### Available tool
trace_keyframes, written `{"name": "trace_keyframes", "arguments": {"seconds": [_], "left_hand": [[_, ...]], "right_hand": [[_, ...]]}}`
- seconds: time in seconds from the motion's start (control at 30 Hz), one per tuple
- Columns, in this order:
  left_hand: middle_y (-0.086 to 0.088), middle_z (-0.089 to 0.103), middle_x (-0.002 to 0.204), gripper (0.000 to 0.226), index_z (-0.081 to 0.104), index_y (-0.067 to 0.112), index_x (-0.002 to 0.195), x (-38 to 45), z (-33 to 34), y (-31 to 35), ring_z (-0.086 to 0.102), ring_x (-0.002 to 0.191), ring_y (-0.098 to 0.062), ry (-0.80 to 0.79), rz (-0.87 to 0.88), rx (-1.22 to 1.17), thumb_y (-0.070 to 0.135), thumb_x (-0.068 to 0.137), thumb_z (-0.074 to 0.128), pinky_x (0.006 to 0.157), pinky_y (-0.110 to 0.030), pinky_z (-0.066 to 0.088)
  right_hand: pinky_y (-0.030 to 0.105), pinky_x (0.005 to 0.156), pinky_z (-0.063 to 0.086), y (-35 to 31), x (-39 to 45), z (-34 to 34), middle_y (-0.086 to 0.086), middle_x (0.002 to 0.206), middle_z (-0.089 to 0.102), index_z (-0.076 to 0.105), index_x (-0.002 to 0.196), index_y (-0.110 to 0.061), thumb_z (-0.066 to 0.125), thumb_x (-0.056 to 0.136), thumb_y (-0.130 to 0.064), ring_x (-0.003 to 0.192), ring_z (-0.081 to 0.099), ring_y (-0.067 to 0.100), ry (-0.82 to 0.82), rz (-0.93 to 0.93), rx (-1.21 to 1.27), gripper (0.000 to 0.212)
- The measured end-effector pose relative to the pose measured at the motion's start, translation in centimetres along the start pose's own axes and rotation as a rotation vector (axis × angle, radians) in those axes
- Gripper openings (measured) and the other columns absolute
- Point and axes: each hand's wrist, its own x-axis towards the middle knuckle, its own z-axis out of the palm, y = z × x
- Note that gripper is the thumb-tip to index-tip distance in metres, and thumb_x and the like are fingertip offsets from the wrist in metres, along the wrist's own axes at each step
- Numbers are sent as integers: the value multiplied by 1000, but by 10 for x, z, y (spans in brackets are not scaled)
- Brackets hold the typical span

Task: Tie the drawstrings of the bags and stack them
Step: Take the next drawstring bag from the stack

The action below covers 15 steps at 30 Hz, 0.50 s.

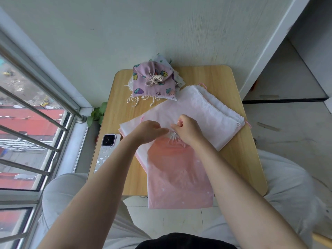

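Here, hands (168, 131) cinching pink bag (179, 177), no legible writing

We cannot see the cord itself where our right hand (186, 130) curls over the gathered mouth of the pink bag (179, 175); our left hand (149, 131) covers the rest of the knot. Near the tabletop's (242, 159) far edge, the purple strawberry bag (152, 81) hides most of the bags stacked under it. Our forearms run off the bottom edge.
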Motion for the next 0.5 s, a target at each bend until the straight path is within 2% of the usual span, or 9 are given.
{"name": "trace_keyframes", "arguments": {"seconds": [0.1,0.2,0.27,0.4,0.43,0.5], "left_hand": [[-4,50,64,45,47,11,63,-5,-7,3,46,60,-18,16,-10,-163,40,97,51,66,-31,42],[-1,40,57,37,42,12,66,-11,-15,3,36,50,-17,-50,33,-555,25,101,45,54,-30,34],[-2,44,64,31,49,11,72,-14,-15,2,37,50,-15,-64,70,-733,20,101,45,52,-28,30],[-11,63,100,23,64,9,90,-18,-5,5,45,57,-13,-132,106,-972,15,102,45,52,-24,35],[-11,66,102,23,64,9,92,-18,-2,7,44,55,-13,-155,114,-1008,13,102,43,50,-23,31],[-8,64,95,23,62,9,93,-18,2,9,40,50,-11,-150,100,-1011,11,103,41,48,-23,23]], "right_hand": [[27,52,30,1,-2,1,-7,68,38,29,69,-20,60,93,-27,58,35,13,-11,-10,-47,40],[27,52,29,-1,-4,2,-8,67,37,27,67,-22,58,92,-24,61,35,18,-20,-15,-73,40],[27,51,29,-4,-4,3,-8,67,38,27,67,-22,57,90,-22,64,35,19,-21,-12,-75,38],[31,52,31,-12,-8,8,-4,71,47,33,68,-21,54,92,-21,67,43,22,-43,-17,-55,32],[32,53,32,-13,-8,9,-2,71,48,34,69,-20,52,92,-21,67,44,23,-51,-6,-26,30],[32,56,33,-15,-10,7,-2,69,49,38,68,-18,53,91,-23,64,45,19,-85,34,82,28]]}}
